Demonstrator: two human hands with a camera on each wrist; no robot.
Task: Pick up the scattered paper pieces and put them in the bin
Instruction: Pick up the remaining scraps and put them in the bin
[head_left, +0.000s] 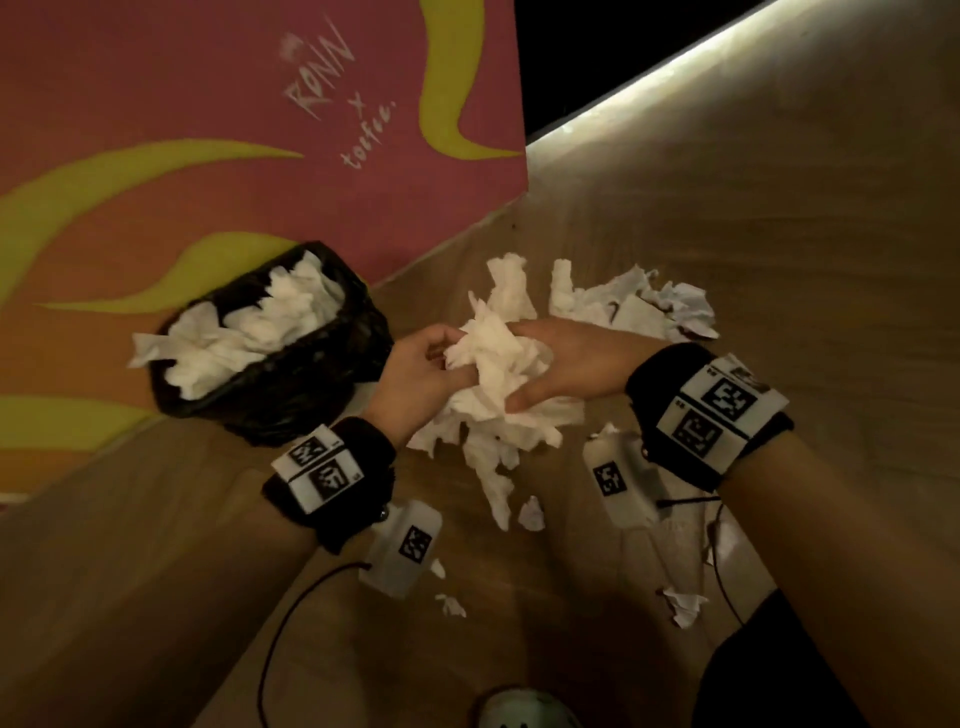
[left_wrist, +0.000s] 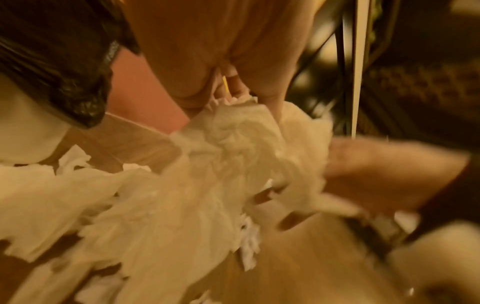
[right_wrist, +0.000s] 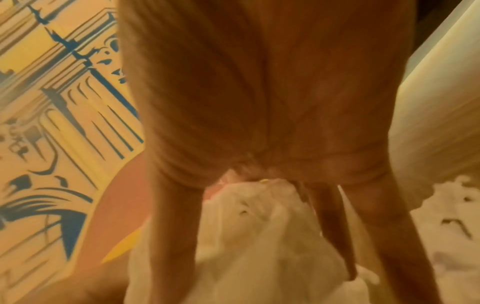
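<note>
Both hands (head_left: 483, 374) clutch my paper wad (head_left: 498, 364) above the floor; next, swing it left into the bin (head_left: 332, 374).

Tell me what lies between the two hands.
In the head view, a crumpled paper wad sits between the left hand and right hand; both grip it.

The pink and yellow wall panel (head_left: 218, 119) bears pale handwritten lettering reading "RONN x" over a second word, apparently "toefee.", of uncertain spelling. The white tags on the wristbands (head_left: 719, 410) carry black square coded markers and small characters too small to read
</note>
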